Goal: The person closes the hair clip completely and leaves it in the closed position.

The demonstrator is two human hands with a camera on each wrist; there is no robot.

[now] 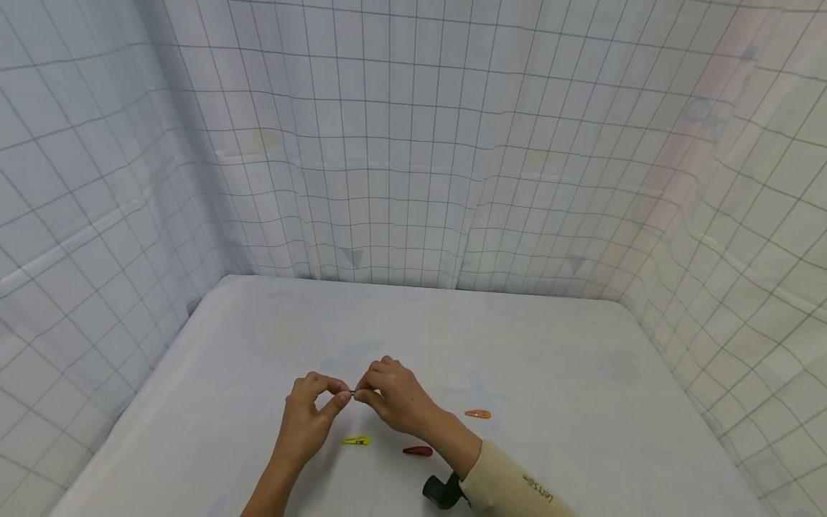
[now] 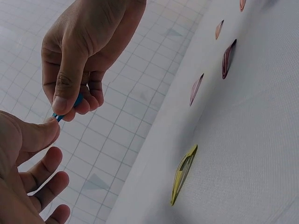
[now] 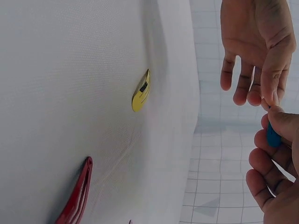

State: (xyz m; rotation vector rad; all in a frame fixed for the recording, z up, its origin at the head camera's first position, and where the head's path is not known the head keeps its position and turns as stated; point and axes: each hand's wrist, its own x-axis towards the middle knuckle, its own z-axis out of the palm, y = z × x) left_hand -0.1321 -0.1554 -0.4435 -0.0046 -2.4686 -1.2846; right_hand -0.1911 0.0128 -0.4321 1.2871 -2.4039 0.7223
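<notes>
A small blue snap hair clip is held in the air between both hands. My left hand pinches its narrow tip between thumb and forefinger, the other fingers loosely spread. At the wider end, my right hand grips the clip between thumb and fingers, which cover much of it. Below the hands, a yellow hair clip lies on the white surface. Near my right wrist are a dark red hair clip and, farther right, an orange one.
The left wrist view also shows a pinkish clip lying near the dark red one. A black rounded object sits by my right wrist, beside the beige sleeve. Grid-patterned cloth surrounds the white table at the back and sides.
</notes>
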